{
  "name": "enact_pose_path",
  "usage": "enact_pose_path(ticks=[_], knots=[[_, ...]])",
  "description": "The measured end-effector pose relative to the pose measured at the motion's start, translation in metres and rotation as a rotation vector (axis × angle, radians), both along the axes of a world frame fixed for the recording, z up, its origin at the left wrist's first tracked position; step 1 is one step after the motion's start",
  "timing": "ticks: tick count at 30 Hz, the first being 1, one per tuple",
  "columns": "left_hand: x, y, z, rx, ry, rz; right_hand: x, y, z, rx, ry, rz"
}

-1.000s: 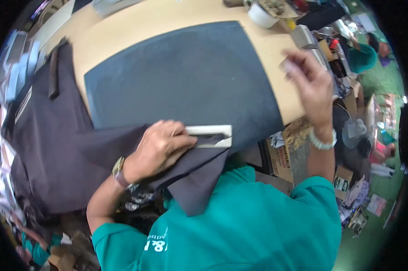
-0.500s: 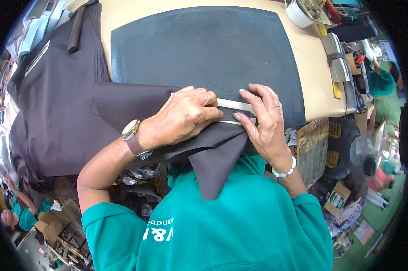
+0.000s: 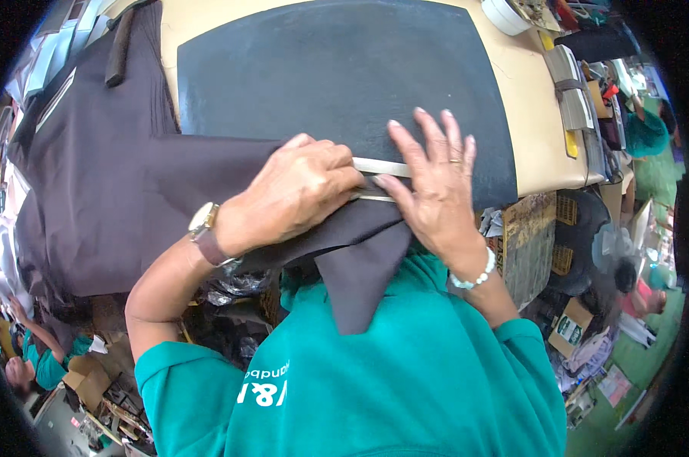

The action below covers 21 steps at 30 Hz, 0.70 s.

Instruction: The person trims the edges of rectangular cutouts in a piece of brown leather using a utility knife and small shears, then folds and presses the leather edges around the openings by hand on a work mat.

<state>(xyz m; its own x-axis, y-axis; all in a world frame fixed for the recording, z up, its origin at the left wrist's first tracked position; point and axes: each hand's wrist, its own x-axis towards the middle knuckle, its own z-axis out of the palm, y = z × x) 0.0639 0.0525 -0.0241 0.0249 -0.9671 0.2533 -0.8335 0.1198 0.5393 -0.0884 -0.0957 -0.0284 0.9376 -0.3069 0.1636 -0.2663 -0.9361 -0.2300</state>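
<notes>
A large dark brown fabric [image 3: 93,190] lies across the table's near edge, and one pointed corner hangs over onto my green shirt. My left hand [image 3: 287,190] is closed in a pinch on the fabric's edge, its thumb and fingers pressed together. Pale narrow strips [image 3: 381,167] run along that edge between my two hands. My right hand [image 3: 440,194] lies at the strips' right end, fingers spread flat and pointing away from me, with the thumb beside the strips. What lies under the right palm is hidden.
A black mat [image 3: 329,76] covers the table beyond my hands. A dark bar [image 3: 121,46] rests on the fabric at the far left. Bound stacks [image 3: 573,87] and a white tub [image 3: 504,15] stand at the right edge. Other people are in the background on both sides.
My right hand has opened from bent fingers to spread, flatter ones, and shifted slightly left. My left hand has moved a little left, still pinching the fabric.
</notes>
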Motion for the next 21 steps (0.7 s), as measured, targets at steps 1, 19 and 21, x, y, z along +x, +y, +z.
enact_pose_path(ticks=[1, 19, 21], knots=[[0.005, 0.004, 0.005, 0.034, 0.005, 0.001, -0.007, -0.004, 0.003, -0.001, 0.039, -0.018], [0.027, 0.05, 0.012, 0.13, 0.0, 0.141, -0.007, -0.007, 0.008, -0.072, 0.156, -0.006], [0.027, 0.051, 0.012, 0.139, -0.011, 0.145, 0.001, 0.0, 0.011, -0.101, 0.155, 0.038]])
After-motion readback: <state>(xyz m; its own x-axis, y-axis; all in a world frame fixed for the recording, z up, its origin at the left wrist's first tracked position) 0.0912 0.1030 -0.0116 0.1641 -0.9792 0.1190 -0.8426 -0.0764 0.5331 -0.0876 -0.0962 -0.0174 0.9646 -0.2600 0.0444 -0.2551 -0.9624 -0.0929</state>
